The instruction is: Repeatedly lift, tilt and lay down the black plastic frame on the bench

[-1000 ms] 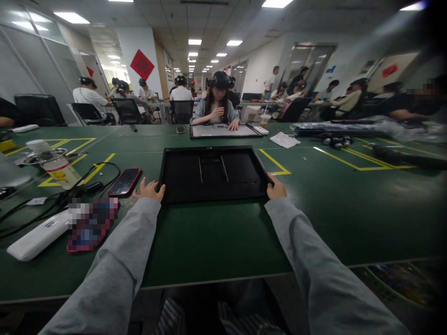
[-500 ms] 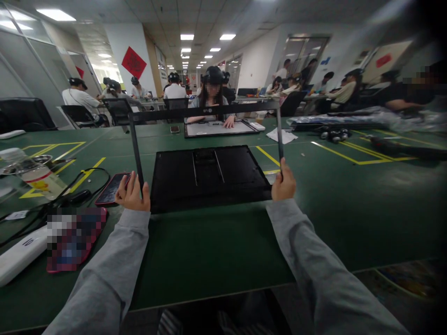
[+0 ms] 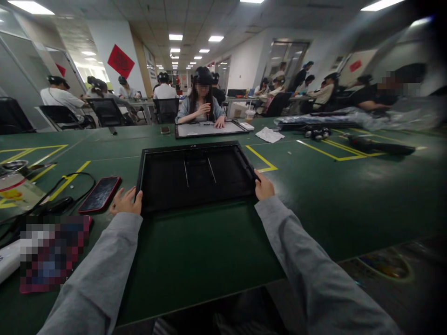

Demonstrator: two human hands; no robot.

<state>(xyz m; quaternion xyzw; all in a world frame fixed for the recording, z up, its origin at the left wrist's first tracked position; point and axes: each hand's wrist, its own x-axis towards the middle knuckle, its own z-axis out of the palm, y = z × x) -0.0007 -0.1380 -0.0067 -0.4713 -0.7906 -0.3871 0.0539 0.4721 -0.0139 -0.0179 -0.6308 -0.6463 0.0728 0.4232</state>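
A black monitor bezel (image 3: 193, 147) lies over a black monitor back cover (image 3: 164, 179) on the green table (image 3: 209, 251), directly before the person. The left hand (image 3: 125, 201) grasps the bezel's left side, some fingers spread; the right hand (image 3: 264, 185) grips its right side. A red-edged smartphone (image 3: 100, 194) lies near the left hand. Across the table, a co-worker's hand (image 3: 220, 122) rests on a gray panel (image 3: 195, 130).

Slim black rectangular frame (image 3: 193, 146) around a black panel (image 3: 200, 179) flat on green tabletop (image 3: 209, 256)
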